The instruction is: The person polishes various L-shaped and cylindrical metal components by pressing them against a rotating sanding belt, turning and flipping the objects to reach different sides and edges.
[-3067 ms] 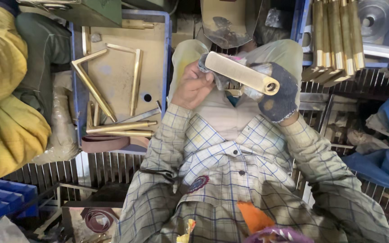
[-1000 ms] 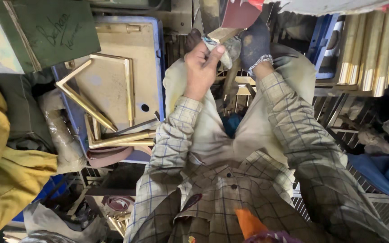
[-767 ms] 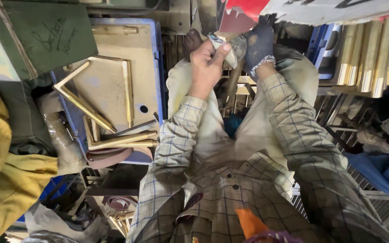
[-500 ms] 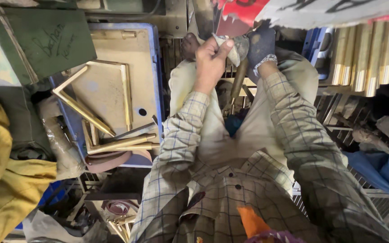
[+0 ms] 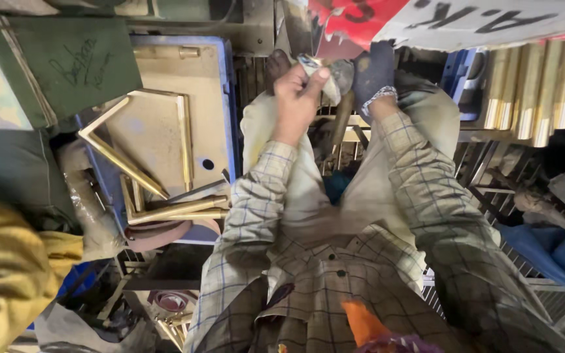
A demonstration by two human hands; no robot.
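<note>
Cramped metal shop: blue-rimmed tray (image 5: 229,117) on the left carries brass angle pieces (image 5: 140,171) on its tan board, a green plate (image 5: 67,59) sits at its upper-left corner, a rack of brass bars (image 5: 532,85) stands upper right, a grated floor (image 5: 485,189) runs under the legs, and a person's yellow sleeve (image 5: 8,274) crowds the lower-left edge. Left hand (image 5: 297,98) is bare and closed, pinching a whitish rag (image 5: 322,77); right hand (image 5: 373,70) wears a dark glove and is curled at the rag's far side, its grip hard to make out. Both hands sit high at centre just past the knees, tight under the red-and-white board (image 5: 426,19), with little free space between tray edge and bar rack.
</note>
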